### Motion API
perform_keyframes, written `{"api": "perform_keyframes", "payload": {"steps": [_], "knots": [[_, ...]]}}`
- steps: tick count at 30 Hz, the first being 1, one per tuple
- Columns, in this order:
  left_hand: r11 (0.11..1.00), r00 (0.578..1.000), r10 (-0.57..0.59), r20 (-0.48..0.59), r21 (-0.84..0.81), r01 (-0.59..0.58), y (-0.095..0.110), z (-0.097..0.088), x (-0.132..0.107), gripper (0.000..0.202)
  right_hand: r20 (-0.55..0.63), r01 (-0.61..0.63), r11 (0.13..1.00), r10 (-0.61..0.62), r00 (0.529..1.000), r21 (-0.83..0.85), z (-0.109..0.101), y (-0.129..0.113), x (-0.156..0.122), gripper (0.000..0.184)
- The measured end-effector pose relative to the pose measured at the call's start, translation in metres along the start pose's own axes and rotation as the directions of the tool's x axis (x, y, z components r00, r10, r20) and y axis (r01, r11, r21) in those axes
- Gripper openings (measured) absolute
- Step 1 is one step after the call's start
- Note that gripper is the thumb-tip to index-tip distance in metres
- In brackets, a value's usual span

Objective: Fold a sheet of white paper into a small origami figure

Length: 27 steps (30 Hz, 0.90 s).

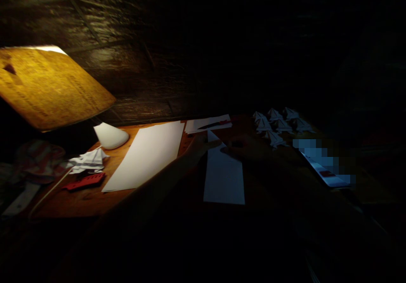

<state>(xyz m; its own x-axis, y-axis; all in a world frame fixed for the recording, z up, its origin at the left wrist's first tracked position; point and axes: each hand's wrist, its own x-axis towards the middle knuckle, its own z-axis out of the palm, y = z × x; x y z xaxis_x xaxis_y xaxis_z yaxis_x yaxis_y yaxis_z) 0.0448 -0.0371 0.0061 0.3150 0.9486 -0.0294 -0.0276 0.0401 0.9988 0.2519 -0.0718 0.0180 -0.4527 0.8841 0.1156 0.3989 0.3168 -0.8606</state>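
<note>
A partly folded sheet of paper [223, 181] with a pointed top hangs or lies in front of me, its long part toward my body. My left hand [201, 146] grips its upper left edge, the thumb lying across the paper near the point. On the other side my right hand [241, 146] pinches the slanted upper right edge. Both hands are in deep shadow, and most of the right fingers are hidden in the dark. Left of my hands lies a stack of large white sheets [149, 156] on the wooden table [72, 204].
A lit lamp [57, 88] with a white base [111, 136] stands at the left. Near it are a folded paper shape [90, 161] and a red object [85, 182]. Scissors [214, 124] rest on papers behind. Several folded paper figures [275, 125] and a phone [326, 175] lie right.
</note>
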Motion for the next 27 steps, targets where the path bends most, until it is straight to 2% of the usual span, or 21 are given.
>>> {"api": "perform_keyframes", "payload": {"steps": [9,19,27], "knots": [[0.998,0.996,0.036,-0.08,-0.053,-0.04,0.001,0.002,-0.002,0.035,0.048,-0.01,1.0,0.008,0.999,0.028,0.001,0.004,0.0,0.04],[0.978,0.957,0.069,-0.28,-0.168,-0.12,0.009,-0.006,-0.001,0.033,0.103,0.068,0.986,-0.084,0.991,0.149,0.003,0.012,0.005,0.046],[0.96,0.934,0.118,-0.336,-0.201,-0.193,0.01,-0.017,0.007,0.026,0.105,0.035,0.994,-0.046,0.993,0.102,0.002,0.013,0.005,0.048]]}}
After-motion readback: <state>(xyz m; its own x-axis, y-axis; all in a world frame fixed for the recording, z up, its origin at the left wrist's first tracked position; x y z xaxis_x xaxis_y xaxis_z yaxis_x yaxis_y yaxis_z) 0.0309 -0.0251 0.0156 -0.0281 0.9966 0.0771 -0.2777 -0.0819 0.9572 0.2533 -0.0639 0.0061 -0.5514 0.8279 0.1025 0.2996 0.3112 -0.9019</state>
